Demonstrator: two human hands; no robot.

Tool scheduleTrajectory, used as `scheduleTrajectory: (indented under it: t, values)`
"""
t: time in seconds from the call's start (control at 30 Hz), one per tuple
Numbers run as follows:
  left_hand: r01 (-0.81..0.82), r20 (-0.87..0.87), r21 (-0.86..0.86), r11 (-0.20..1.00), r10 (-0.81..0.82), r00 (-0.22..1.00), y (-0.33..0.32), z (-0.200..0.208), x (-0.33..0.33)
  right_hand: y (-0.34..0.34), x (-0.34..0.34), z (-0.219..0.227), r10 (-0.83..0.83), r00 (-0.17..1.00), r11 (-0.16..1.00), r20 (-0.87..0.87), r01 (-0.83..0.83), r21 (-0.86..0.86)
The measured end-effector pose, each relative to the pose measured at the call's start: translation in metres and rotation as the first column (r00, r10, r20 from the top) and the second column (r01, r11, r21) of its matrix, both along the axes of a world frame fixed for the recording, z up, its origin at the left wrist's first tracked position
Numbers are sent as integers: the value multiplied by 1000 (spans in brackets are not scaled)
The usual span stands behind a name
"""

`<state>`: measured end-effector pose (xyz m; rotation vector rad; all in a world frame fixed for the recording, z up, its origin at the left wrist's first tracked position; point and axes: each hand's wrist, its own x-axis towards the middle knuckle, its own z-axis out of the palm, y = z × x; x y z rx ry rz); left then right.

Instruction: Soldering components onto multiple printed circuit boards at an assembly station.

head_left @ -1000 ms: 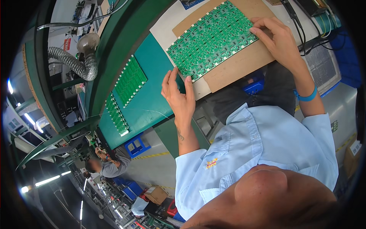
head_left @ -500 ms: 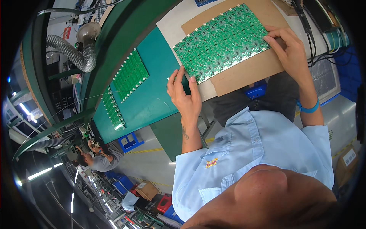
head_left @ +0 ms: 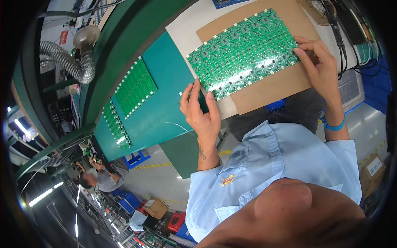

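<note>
A large green circuit board panel [head_left: 244, 51], crowded with small parts, is held slightly tilted over a sheet of brown cardboard [head_left: 269, 91]. My left hand [head_left: 200, 109] grips its lower left corner, the thumb on the near edge and the fingers at the left side. At the right edge my right hand [head_left: 318, 62] pinches the panel between thumb and fingers. Light glares off the panel's lower middle. Two more green panels lie on the teal mat to the left: a wider one [head_left: 136, 89] and a narrow-looking one [head_left: 116, 124].
The teal mat [head_left: 161, 111] covers the bench left of the cardboard. Black cables [head_left: 342, 53] hang at the right end. A green beam [head_left: 124, 41] and a flexible silver duct [head_left: 68, 62] stand beyond the mat. Another person [head_left: 105, 177] works at the far left.
The panel's glare has shifted and its tilt has altered slightly. Both hands keep their hold at its sides. The whole view has shifted a little.
</note>
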<state>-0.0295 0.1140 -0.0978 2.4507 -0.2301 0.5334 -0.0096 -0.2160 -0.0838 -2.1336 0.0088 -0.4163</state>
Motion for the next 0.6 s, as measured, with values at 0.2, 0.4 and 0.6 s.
scheduleTrajectory:
  t: [0.2,0.4,0.6]
  values:
    - [17,-16,-5,1000,-17,1000,1,-2,2,-2,1,-3,-12,1000,1000,-20,13,16]
    - [5,-26,-11,1000,-6,1000,0,5,-1,-6,0,-6,62,997,995,46,-66,75]
    - [13,-28,-551,835,-35,999,-1,16,2,-2,3,0,98,983,908,155,-152,390]
